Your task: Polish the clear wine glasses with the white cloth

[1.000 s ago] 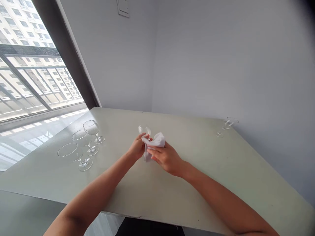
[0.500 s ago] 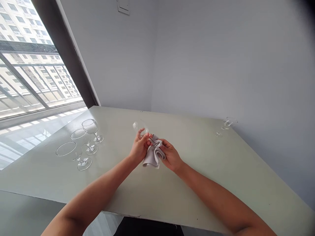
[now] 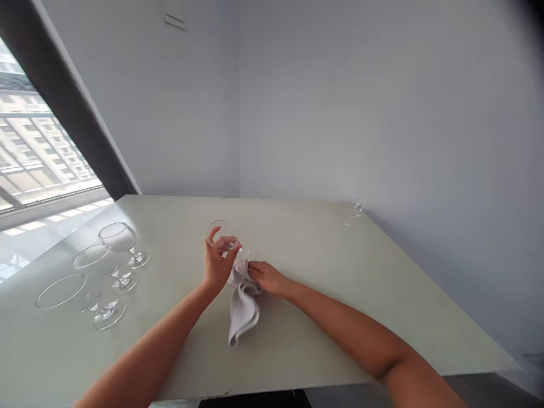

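Observation:
My left hand (image 3: 219, 260) is closed around the bowl of a clear stemmed glass (image 3: 221, 231), above the middle of the table. My right hand (image 3: 267, 277) pinches a light grey cloth (image 3: 243, 309) just to the right of that glass. The cloth hangs down in folds, its upper end near the glass's stem and foot, which are blurred. Three more clear stemmed glasses stand in a row at the left: a near one (image 3: 109, 314), a middle one (image 3: 125, 281) and a far one (image 3: 139, 259).
The pale green table (image 3: 323, 334) reaches back to grey walls (image 3: 382, 113). Near its far right corner stands some faint clear glassware (image 3: 357, 209), hard to make out. A bright window (image 3: 38, 147) is at the left.
The view has turned right, so the standing glasses appear farther left and lower. My left hand has raised the glass's bowl side into clearer view, and the cloth now hangs longer and lower.

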